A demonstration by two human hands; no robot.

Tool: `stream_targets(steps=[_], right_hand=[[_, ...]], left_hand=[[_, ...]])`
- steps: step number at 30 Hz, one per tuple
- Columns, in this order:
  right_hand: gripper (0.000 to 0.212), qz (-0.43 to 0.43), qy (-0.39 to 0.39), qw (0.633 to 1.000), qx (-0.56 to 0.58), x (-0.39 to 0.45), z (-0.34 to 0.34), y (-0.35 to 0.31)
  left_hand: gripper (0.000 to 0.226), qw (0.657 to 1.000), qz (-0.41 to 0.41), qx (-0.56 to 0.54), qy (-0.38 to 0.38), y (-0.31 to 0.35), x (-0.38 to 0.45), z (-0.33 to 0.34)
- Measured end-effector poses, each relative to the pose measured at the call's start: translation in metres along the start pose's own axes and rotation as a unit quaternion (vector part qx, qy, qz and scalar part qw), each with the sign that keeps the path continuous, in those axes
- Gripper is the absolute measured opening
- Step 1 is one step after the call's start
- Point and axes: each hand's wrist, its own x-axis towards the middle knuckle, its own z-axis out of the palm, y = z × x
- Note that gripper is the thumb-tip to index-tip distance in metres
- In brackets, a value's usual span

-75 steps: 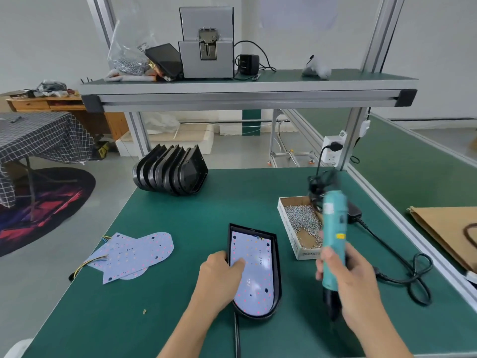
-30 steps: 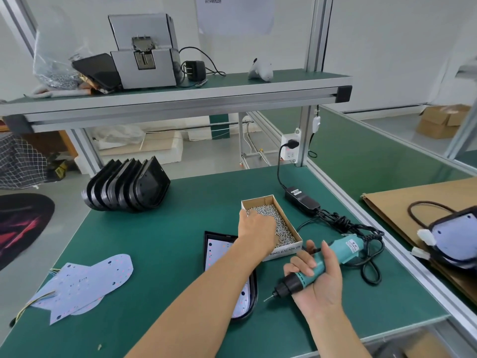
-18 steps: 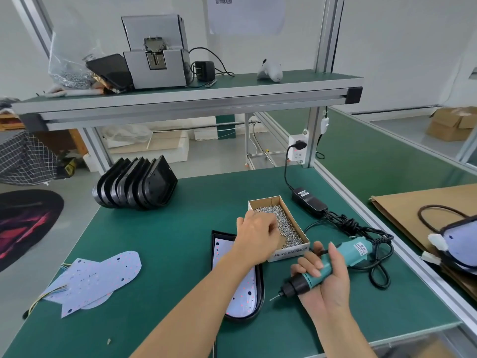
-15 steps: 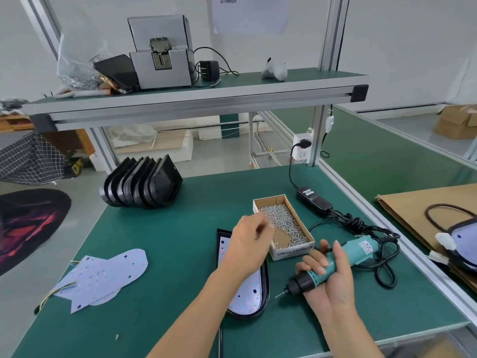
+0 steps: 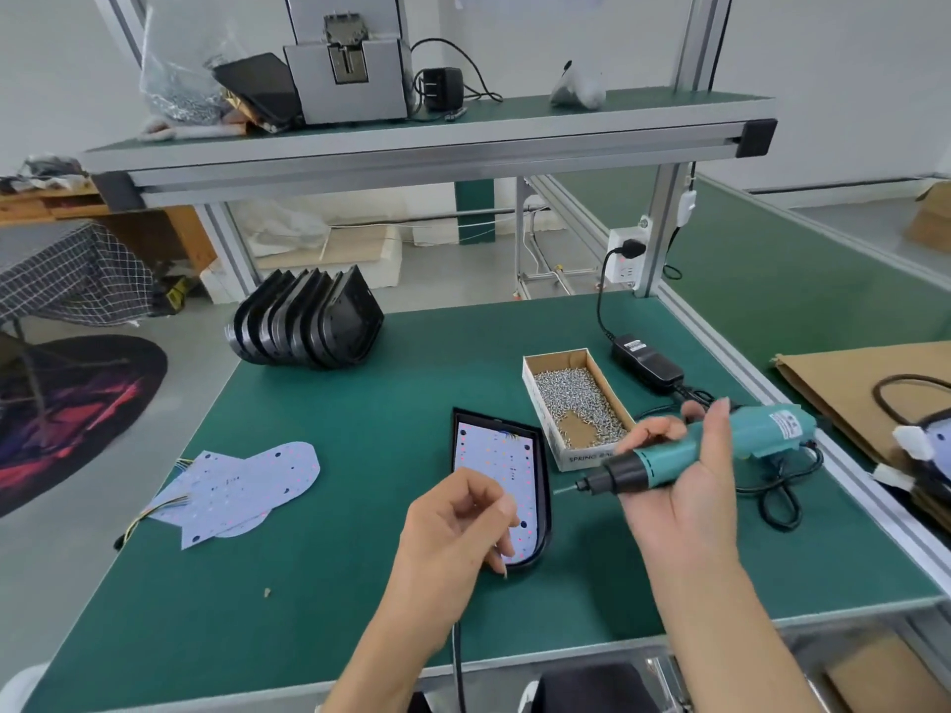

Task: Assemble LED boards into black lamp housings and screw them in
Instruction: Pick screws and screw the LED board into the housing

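Observation:
A black lamp housing (image 5: 544,486) lies flat on the green mat with a white LED board (image 5: 494,455) seated inside it. My left hand (image 5: 453,522) hovers over its near end, fingers curled and tips pinched together; a thin screw tip pokes out below them. My right hand (image 5: 679,496) grips a teal electric screwdriver (image 5: 720,445) lying nearly level, its bit pointing left toward the housing. A cardboard box of screws (image 5: 571,398) stands just right of the housing.
Several empty black housings (image 5: 309,326) stand stacked at the mat's far left. Loose LED boards (image 5: 242,486) with wires lie at the left. A power adapter (image 5: 646,360) and coiled cable (image 5: 777,496) sit at the right. An overhead shelf (image 5: 422,146) spans the bench.
My left hand has come away from the screw box and now sits curled over the housing's near end. The screwdriver has lifted slightly in my right hand.

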Motion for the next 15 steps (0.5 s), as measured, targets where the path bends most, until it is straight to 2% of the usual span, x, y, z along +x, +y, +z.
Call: stream_targets(steps=[6,15], right_hand=[[0.024,0.001,-0.049,0.998,-0.027,-0.027,0.033,0.012],[0.023,-0.018,-0.092,0.995,-0.042,-0.044,0.039,0.017]], left_hand=[[0.016,0.996,-0.001,-0.086,0.0,-0.003,-0.012,0.012],[0.016,0.982,0.026,-0.181,0.044,0.0,-0.023,0.018]])
